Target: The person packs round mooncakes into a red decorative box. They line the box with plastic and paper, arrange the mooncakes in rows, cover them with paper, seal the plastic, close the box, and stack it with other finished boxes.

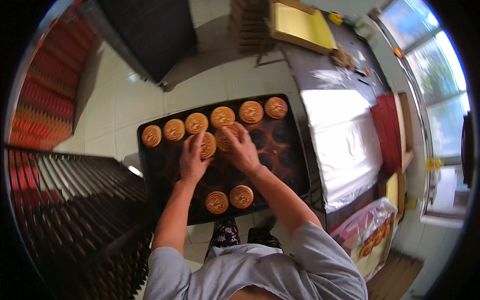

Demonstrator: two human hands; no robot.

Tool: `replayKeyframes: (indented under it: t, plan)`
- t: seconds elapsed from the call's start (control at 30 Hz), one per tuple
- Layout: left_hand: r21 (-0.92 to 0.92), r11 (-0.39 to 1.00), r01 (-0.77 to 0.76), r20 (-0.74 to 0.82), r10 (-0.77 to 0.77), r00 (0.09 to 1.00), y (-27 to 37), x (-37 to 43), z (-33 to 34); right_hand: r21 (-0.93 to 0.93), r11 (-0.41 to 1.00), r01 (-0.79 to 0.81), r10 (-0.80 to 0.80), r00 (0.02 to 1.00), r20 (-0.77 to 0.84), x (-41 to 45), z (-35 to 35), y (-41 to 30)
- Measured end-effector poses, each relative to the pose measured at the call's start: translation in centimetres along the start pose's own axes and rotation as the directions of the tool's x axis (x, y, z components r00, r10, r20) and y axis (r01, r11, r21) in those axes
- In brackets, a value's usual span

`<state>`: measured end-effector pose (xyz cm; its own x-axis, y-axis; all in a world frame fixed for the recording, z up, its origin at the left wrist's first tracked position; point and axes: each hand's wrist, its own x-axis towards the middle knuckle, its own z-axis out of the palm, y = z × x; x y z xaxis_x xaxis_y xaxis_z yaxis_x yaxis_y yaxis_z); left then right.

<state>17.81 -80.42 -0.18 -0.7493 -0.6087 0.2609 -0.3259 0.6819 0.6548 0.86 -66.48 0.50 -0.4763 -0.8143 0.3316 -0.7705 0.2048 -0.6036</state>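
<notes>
A dark baking tray (172, 204) lies before me with round, pattern-stamped mooncakes. Several, such as one golden mooncake (251, 112), form a row along its far edge. My left hand (193, 159) has its fingers around a mooncake (207, 145) just below that row. Beside it, my right hand (240, 150) is curled over another mooncake (227, 138), which its fingers partly cover. Two more, a left mooncake (216, 202) and a right mooncake (241, 197), lie near the tray's near edge.
On the left stands a rack of trays (75, 198), with stacked red cartons (48, 93) behind. To the right, a worktop (300, 67) bears clear plastic sheets (341, 146), a yellow-lined box (300, 26) and red boxes (388, 131). A box of baked goods (371, 258) stands at lower right.
</notes>
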Motion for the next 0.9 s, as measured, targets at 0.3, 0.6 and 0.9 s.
replayKeyframes:
  t: [0.3,0.6,0.9]
  plan:
    - [0.102,0.994,0.035,-0.008,-0.034,0.999,1.4,-3.4,2.3,0.147,0.986,0.078,-0.01,0.91,-0.415,-8.0,-4.5,-1.7]
    - [0.011,0.994,0.108,-0.115,-0.106,0.988,0.8,-2.0,2.3,0.135,0.941,-0.311,0.326,0.722,-0.61,-28.6,-29.5,-5.1]
    - [-0.838,0.545,0.018,0.335,0.488,0.806,38.1,-12.4,13.2,-0.042,0.522,-0.852,0.489,0.339,-0.803,-52.2,-41.6,-11.3]
